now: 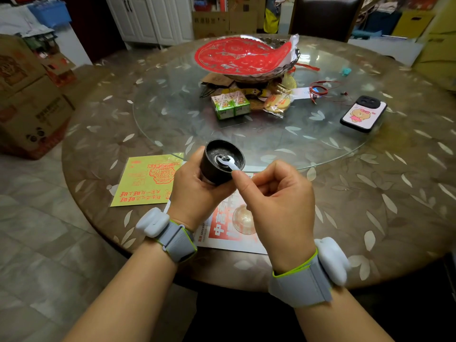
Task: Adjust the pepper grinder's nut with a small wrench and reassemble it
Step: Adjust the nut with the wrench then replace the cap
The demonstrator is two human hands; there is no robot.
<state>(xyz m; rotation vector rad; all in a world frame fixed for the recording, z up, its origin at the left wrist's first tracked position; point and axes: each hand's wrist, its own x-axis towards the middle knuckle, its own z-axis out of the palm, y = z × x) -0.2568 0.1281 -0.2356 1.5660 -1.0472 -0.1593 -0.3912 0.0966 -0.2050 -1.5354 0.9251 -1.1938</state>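
Note:
My left hand grips the black pepper grinder body, tilted so its open underside faces me. A small silver wrench reaches into that opening, its head seated on the nut at the centre. My right hand pinches the wrench's handle end between thumb and forefinger. A clear domed grinder part lies on the printed paper under my hands, partly hidden by my right hand.
A yellow leaflet and a white-and-red sheet lie at the table's near edge. The glass turntable carries a red-covered bowl, green drink cartons and snacks. A phone rests at right. Cardboard boxes stand on the floor at left.

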